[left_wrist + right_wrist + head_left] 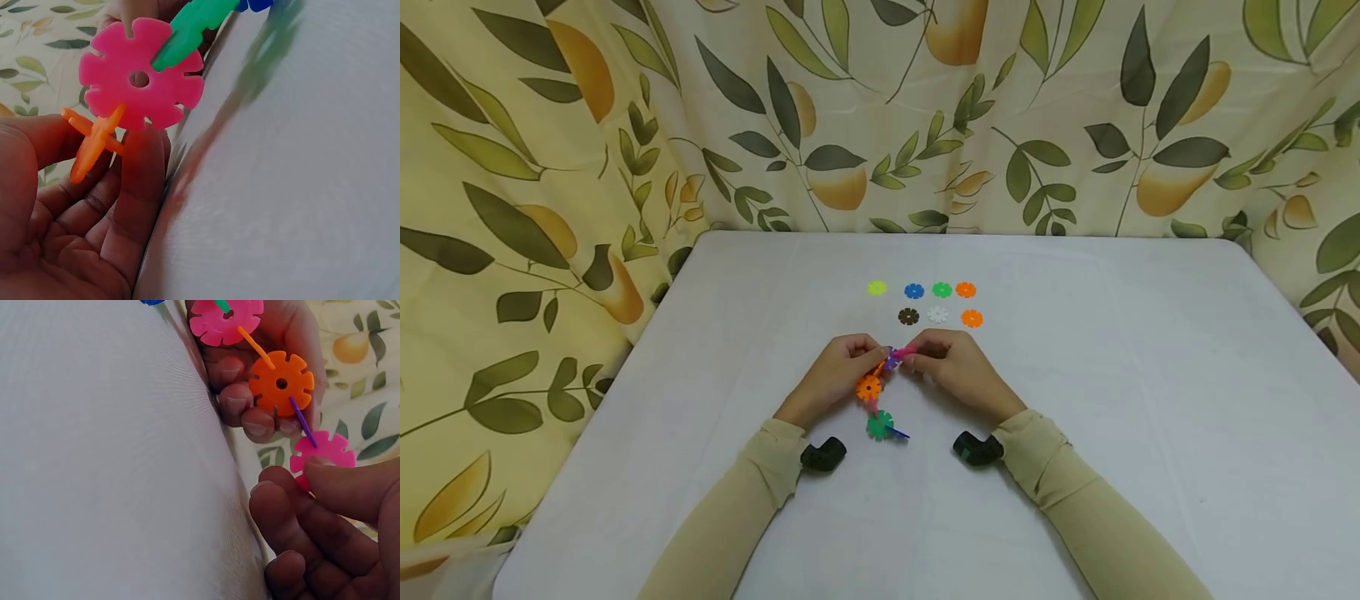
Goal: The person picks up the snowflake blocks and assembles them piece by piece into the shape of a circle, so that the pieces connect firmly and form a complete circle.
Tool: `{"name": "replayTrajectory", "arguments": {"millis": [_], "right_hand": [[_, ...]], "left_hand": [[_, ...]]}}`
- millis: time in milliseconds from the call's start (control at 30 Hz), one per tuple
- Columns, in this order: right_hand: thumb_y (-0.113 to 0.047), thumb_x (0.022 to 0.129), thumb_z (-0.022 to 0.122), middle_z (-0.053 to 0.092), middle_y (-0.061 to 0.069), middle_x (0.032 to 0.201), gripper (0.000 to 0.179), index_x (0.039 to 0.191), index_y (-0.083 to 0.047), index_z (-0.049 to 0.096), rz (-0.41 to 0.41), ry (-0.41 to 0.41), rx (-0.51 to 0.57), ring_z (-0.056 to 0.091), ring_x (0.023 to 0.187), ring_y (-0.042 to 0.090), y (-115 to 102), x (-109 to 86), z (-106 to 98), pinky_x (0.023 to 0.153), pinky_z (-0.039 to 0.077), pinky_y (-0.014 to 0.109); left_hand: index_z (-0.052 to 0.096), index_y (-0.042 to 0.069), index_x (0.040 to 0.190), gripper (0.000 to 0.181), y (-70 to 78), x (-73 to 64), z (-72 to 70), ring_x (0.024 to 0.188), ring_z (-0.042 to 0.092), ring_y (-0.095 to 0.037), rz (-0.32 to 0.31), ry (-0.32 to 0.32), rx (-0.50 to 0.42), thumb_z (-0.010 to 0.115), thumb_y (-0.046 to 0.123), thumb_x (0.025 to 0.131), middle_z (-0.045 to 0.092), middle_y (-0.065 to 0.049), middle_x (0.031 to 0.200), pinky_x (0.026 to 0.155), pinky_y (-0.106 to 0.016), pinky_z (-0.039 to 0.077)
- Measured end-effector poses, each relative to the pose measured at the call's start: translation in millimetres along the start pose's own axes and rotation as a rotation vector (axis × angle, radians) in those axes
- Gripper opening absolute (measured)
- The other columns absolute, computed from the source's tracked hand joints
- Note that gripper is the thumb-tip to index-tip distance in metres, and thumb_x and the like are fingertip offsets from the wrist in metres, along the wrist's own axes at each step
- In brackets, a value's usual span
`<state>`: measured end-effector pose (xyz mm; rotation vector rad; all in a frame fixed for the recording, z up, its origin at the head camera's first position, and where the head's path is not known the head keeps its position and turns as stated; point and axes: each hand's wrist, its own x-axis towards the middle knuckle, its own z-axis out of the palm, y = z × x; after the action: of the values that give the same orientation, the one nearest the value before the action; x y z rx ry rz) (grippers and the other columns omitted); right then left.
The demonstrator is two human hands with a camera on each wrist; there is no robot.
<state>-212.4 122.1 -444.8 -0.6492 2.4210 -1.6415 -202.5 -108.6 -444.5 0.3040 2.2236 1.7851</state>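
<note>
Notched plastic discs, slotted edge to edge, form a chain between the hands. My left hand (842, 375) grips the chain near its purple disc (302, 422) and orange disc (265, 390). Thumb and fingers of my right hand (958, 367) pinch the pink disc (331, 449) at the chain's upper end, where it meets the purple one. From the left hand the chain hangs toward me through another pink disc (109, 53), a green disc (880, 425) and a blue disc (898, 434) at the tail. The left fingertips are partly hidden behind the discs in the right wrist view.
Loose discs lie flat beyond the hands in two rough rows: yellow (877, 288), blue (913, 291), green (942, 289) and orange (966, 289) behind, brown (908, 317), white (937, 314) and orange (972, 318) in front. A leaf-patterned curtain (880, 125) borders the white table (1120, 375).
</note>
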Motion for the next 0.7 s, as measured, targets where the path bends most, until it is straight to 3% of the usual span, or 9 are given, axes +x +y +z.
{"name": "replayTrajectory", "arguments": {"millis": [133,267,500,700], "right_hand": [[-0.009,0.102,0.074,0.074,0.005,0.087,0.006,0.101,-0.009,0.08,-0.005,0.014,0.003,0.064,0.082,0.026,1.0,-0.2,-2.1,0.068,0.05,0.027],[-0.006,0.102,0.073,0.076,0.004,0.09,0.007,0.101,-0.007,0.079,-0.005,0.021,-0.004,0.069,0.087,0.025,0.0,-0.5,-4.3,0.079,0.056,0.026],[-0.01,0.102,0.075,0.075,0.004,0.09,0.007,0.101,-0.008,0.081,-0.025,0.001,-0.035,0.066,0.086,0.024,2.5,0.9,-3.1,0.075,0.052,0.026],[-0.008,0.102,0.074,0.074,0.001,0.089,0.008,0.102,-0.009,0.082,-0.076,-0.001,-0.082,0.066,0.085,0.022,1.3,0.0,-2.9,0.079,0.055,0.027]], "left_hand": [[0.071,0.0,0.102,0.024,0.2,0.0,-2.7,0.084,0.067,-0.021,-0.013,-0.006,-0.011,0.061,0.02,0.111,0.075,-0.01,0.094,0.078,-0.024,0.055],[0.07,-0.001,0.104,0.024,-1.0,0.7,-4.5,0.081,0.068,-0.021,-0.024,-0.005,-0.057,0.059,0.018,0.112,0.074,-0.012,0.094,0.078,-0.023,0.057],[0.07,-0.001,0.106,0.024,-3.0,0.8,-4.4,0.082,0.069,-0.02,-0.009,-0.011,-0.058,0.059,0.02,0.112,0.075,-0.011,0.095,0.077,-0.023,0.058],[0.07,-0.002,0.104,0.024,-2.5,0.8,-2.8,0.081,0.069,-0.021,0.001,-0.001,-0.054,0.059,0.018,0.112,0.075,-0.012,0.093,0.076,-0.023,0.057]]}}
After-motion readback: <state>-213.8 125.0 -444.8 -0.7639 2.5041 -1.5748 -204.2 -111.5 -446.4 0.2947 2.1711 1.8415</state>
